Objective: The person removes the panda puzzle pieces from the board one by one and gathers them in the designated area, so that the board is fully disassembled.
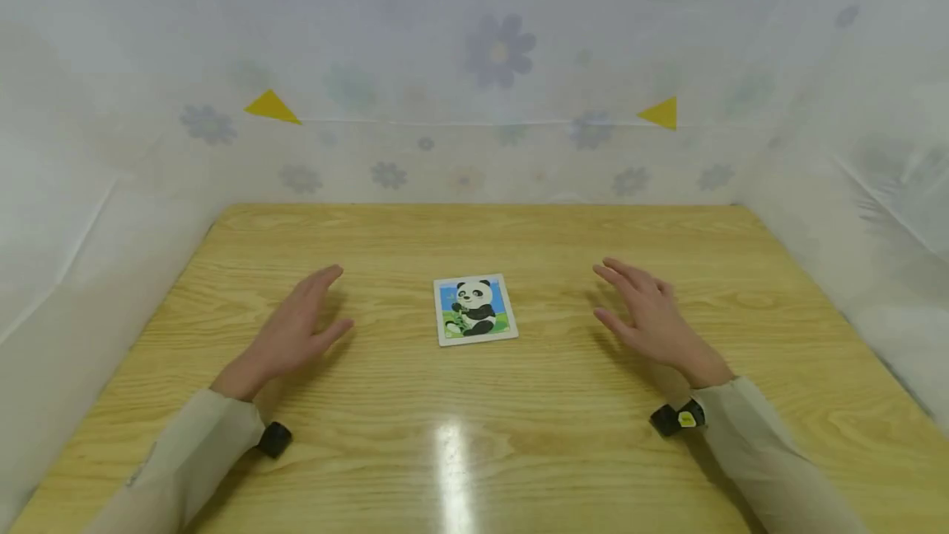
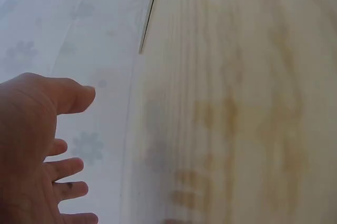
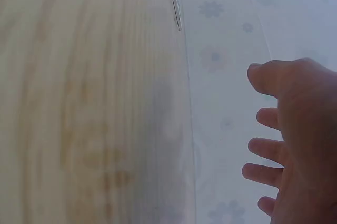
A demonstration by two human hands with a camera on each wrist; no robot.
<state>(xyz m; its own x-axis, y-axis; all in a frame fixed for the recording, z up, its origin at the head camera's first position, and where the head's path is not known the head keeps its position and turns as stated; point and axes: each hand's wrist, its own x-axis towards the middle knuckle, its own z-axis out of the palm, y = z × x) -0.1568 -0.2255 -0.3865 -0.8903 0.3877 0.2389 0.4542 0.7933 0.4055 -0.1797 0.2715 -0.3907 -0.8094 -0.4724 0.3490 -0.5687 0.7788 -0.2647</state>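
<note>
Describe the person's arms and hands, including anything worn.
The left hand and right hand are ungloved. Long, pale beige sleeves cover the forearms. A small black device shows at each wrist; the right one bears a yellow patch.

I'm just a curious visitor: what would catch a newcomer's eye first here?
Probably the bright panda picture, lying flat near the middle of the wooden table. Next come the left hand and right hand, on either side of it, each with an empty grip. Behind, a yellow triangle on the left and another on the right stand out against the flowered backdrop.
</note>
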